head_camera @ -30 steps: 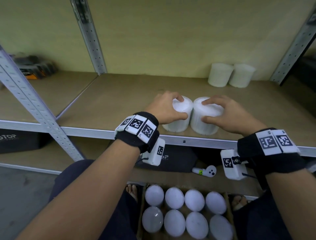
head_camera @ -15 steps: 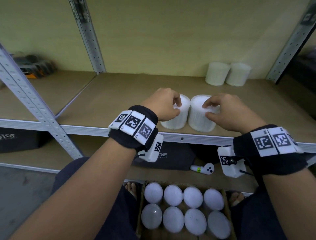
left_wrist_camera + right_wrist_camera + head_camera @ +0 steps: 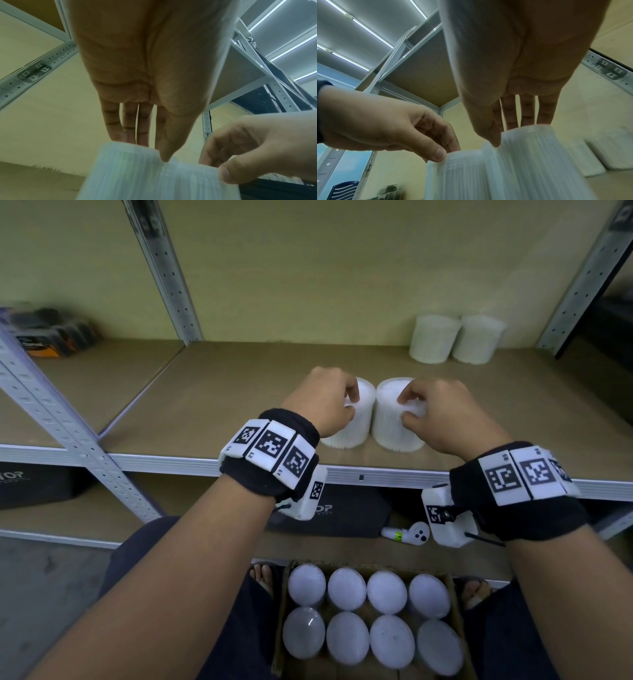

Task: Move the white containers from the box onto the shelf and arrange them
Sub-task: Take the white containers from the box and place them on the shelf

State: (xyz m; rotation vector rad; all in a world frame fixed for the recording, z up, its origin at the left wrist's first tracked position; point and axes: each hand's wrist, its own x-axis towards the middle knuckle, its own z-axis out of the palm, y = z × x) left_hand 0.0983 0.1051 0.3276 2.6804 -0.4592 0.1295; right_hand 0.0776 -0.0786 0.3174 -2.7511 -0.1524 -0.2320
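Two white ribbed containers stand side by side near the shelf's (image 3: 222,405) front edge: the left container (image 3: 361,419) (image 3: 128,173) and the right container (image 3: 390,422) (image 3: 530,155). My left hand (image 3: 347,409) (image 3: 150,150) hovers over the left one, fingertips and thumb just touching its lid. My right hand (image 3: 409,407) (image 3: 510,134) touches the right lid the same way. Neither hand wraps round a container. Two more white containers (image 3: 433,338) stand at the shelf's back right. Below, a cardboard box (image 3: 452,587) holds several white containers (image 3: 346,589).
Metal uprights (image 3: 164,268) (image 3: 61,422) frame the shelf bay. A dark case (image 3: 51,337) lies on the neighbouring shelf to the left. On the lower shelf are dark bags (image 3: 342,511) and a white controller (image 3: 411,535). My feet flank the box.
Both hands gripped the lids a second ago. Their fingers have since drawn in and the hands have pulled back toward me, leaving the two containers standing on the shelf.
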